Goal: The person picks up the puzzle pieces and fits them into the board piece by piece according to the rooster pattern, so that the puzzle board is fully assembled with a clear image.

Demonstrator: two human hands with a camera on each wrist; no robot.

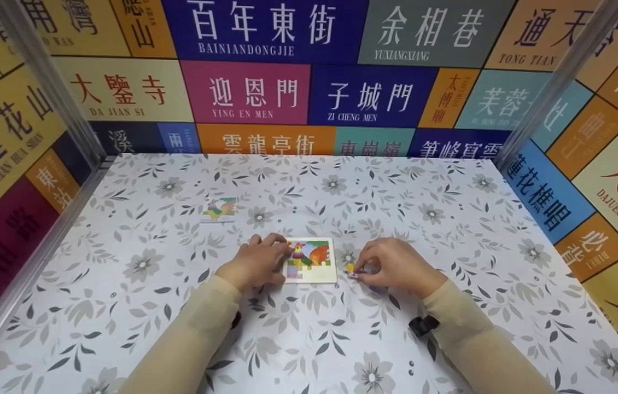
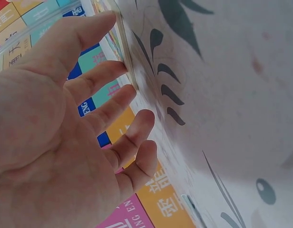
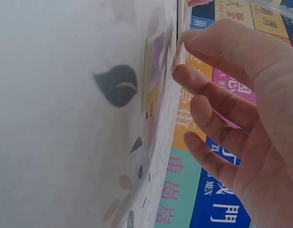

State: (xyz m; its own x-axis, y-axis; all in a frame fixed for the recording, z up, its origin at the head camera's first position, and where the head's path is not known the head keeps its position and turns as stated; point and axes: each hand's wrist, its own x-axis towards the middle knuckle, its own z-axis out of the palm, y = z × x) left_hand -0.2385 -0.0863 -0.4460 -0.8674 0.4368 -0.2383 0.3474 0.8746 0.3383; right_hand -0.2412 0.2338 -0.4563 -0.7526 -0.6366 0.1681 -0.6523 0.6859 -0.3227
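Observation:
A small jigsaw board (image 1: pixel 312 260) with a rooster picture lies in the middle of the flowered tablecloth (image 1: pixel 451 219). My left hand (image 1: pixel 273 253) rests at the board's left edge. In the left wrist view its fingers (image 2: pixel 113 102) are nearly straight and the fingertips touch the board's rim (image 2: pixel 126 57). Just right of the board, my right hand (image 1: pixel 361 266) pinches a small yellow and purple puzzle piece (image 1: pixel 351 269) against the cloth. The right wrist view shows thumb and forefinger (image 3: pixel 199 78) closed on the edge of that piece (image 3: pixel 153 76). Another loose puzzle piece (image 1: pixel 219 209) lies farther back on the left.
Walls of coloured sign panels (image 1: pixel 265 93) enclose the table at the back and both sides. Metal frame posts (image 1: pixel 54 93) stand at the back corners, one on the left and one on the right (image 1: pixel 555 82). A black strap (image 1: pixel 423 324) sits at my right wrist.

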